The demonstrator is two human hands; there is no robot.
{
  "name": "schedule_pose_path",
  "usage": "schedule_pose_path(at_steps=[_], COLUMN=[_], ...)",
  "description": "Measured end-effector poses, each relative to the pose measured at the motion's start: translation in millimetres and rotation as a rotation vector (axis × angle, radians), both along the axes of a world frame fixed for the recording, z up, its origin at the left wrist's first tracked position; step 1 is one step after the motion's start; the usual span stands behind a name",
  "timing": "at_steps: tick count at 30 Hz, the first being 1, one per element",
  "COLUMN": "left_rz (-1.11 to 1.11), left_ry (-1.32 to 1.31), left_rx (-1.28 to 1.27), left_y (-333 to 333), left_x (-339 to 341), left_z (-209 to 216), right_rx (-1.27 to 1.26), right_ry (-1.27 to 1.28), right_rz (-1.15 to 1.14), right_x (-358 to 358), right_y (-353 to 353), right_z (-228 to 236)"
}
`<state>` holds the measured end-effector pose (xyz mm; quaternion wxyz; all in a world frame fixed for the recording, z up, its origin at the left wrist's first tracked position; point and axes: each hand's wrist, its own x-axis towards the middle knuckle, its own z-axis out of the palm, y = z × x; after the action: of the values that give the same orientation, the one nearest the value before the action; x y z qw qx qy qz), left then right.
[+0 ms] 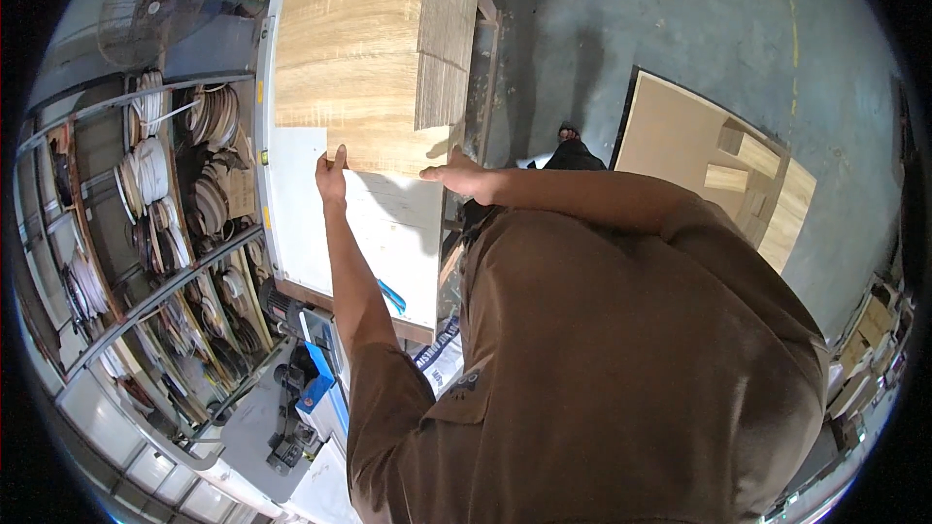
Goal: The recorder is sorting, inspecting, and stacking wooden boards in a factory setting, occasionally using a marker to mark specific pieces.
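The person is wearing a brown short-sleeved shirt (602,369) of plain, matte cloth, which is filling most of the view below the stack of wood-grain boards (374,49). The fabric is creasing softly across the shoulders and back, and a seam is running along the shoulder on the side away from the boards. The sleeve nearest the boards is ending in a hemmed cuff just above the elbow, leaving the forearm bare. Both hands, the left hand (332,175) and the right hand (458,175), are showing bare, wearing no gloves, rings or watch. A dark shoe (568,134) is peeking out beside the boards' lower corner.
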<state>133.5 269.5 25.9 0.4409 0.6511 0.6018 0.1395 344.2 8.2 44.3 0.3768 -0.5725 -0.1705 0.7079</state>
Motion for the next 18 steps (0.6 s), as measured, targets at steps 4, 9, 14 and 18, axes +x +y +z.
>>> schedule_pose_path(at_steps=[4,9,14,18], left_rz=[0.006,-0.023,-0.016,-0.043], left_ry=[-0.005,0.051,0.044,0.008], left_rx=[-0.074,-0.088,-0.059,-0.082], left_y=[-2,7,12,8], left_x=[7,4,9,15], left_z=[3,5,5,9], right_rx=[-0.12,-0.127,-0.114,-0.153], right_ry=[-0.044,-0.035,0.104,0.056], right_rz=[-0.047,-0.062,-0.2,-0.332], right_x=[-6,-13,-27,-32], right_y=[8,15,23,24], right_z=[7,-2,-31,-24])
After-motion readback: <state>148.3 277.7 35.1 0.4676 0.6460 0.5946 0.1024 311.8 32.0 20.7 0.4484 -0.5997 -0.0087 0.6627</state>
